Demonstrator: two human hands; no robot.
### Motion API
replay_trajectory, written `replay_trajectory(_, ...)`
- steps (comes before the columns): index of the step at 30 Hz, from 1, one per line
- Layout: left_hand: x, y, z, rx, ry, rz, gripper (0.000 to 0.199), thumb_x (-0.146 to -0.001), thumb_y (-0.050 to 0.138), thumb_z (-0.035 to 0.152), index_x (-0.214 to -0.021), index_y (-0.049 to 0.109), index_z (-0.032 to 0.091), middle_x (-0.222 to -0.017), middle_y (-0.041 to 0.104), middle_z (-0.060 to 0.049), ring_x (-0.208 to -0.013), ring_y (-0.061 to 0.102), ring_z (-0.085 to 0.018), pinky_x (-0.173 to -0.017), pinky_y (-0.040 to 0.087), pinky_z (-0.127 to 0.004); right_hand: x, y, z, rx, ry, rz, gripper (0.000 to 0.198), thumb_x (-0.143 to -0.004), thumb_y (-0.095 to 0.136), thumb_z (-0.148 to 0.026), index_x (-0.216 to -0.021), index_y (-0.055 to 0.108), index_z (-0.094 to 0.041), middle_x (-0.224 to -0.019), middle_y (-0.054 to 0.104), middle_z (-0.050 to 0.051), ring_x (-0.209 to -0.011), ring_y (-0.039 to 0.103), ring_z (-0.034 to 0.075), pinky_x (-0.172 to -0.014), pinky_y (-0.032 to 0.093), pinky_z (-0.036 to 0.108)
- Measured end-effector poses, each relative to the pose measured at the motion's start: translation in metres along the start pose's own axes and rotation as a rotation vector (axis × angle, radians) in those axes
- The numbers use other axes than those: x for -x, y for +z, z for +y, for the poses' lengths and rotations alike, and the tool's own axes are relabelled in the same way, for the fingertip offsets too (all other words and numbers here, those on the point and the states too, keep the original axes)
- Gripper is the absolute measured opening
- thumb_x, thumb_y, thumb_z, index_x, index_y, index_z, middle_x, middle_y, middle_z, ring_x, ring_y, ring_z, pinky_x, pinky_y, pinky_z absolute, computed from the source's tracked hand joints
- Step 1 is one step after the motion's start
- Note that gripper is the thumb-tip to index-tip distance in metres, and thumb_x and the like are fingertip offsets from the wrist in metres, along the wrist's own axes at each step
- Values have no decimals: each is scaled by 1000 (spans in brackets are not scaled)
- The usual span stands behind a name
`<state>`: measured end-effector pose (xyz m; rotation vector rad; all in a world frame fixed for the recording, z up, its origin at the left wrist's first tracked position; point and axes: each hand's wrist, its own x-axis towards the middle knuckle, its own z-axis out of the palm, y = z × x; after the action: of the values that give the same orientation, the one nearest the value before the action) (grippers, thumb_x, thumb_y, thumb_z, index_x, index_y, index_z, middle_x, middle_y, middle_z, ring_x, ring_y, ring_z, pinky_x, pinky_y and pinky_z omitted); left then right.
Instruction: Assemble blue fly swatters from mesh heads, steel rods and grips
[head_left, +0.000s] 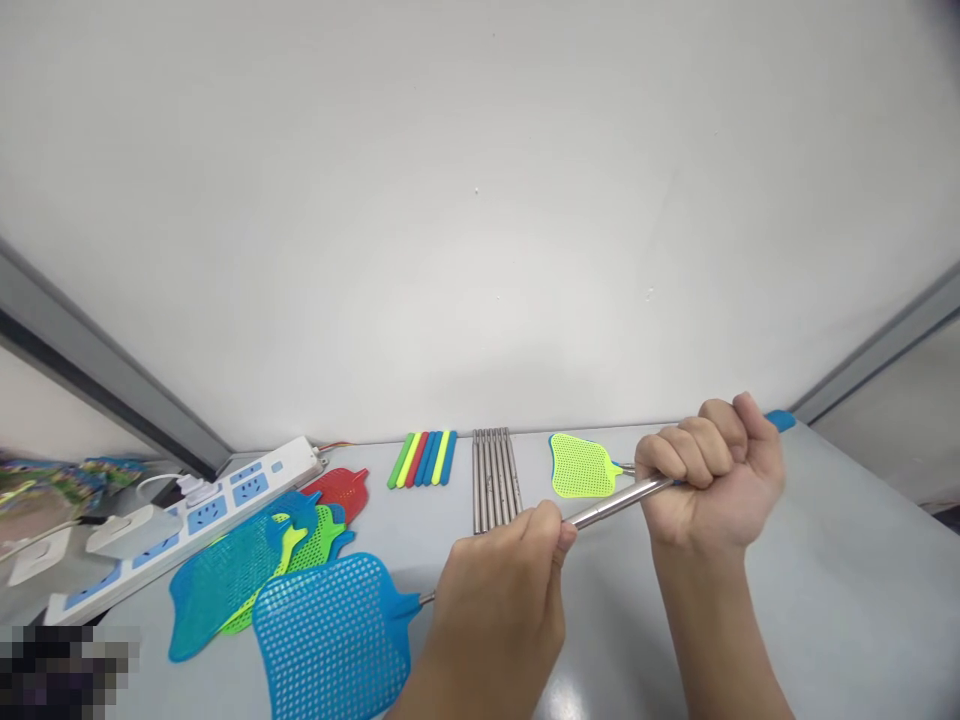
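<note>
Holding blue fly swatter [334,640] aslant over near part of table [847,560], with left hand [502,590] closed round its metal rod [619,502] and right hand [709,475] fisted on blue handle [781,420] (hands apart, probably for steadiness), nearer than loose rods [495,485].

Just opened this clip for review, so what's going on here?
A person holds a blue fly swatter in both hands: the left hand grips its metal shaft, the right hand its blue handle. On the table, coloured handles and metal rods lie in rows, with loose swatter heads beside a power strip.
</note>
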<state>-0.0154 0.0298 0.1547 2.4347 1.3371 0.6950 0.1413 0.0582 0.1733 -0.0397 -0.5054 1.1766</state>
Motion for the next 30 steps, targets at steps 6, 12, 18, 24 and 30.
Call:
replay_trajectory(6,-2,-3,-4,125,-50,-95,27,-85,22,31,-60,27,20,-49,42,3,-41,31,-11,-42,15,-25,-4,-5,4,5,24,-117,38,-77,37,-27,-48,15,-18,-34,5,-10,-28,3,4,-28,13,19)
replay_trajectory(12,-3,2,-7,209,-83,-132,29,-85,21,33,-60,26,20,-52,38,3,-47,30,-12,-45,18,-26,-8,-12,6,1,52,-256,38,-78,35,-29,-48,16,-18,-33,5,-11,-26,2,3,-27,10,19)
replay_trajectory(18,-6,3,-7,334,-128,-189,32,-85,18,34,-57,24,19,-51,34,3,-49,31,-11,-47,20,-25,-13,-20,11,-220,129,-461,36,-82,27,-31,-50,16,-19,-33,11,-10,-24,7,2,-25,7,17)
replay_trajectory(24,-6,4,-6,370,-204,-235,36,-85,15,39,-57,26,19,-53,33,4,-53,33,-12,-49,23,-24,-19,-33,17,-469,230,-597,37,-83,22,-37,-50,18,-20,-33,17,-9,-25,12,2,-26,10,17)
replay_trajectory(30,-5,5,-5,433,-220,-272,38,-84,14,41,-57,27,19,-54,34,3,-55,35,-12,-50,26,-24,-20,-38,17,-519,267,-636,39,-82,28,-41,-50,18,-19,-34,19,-9,-27,16,2,-28,15,17)
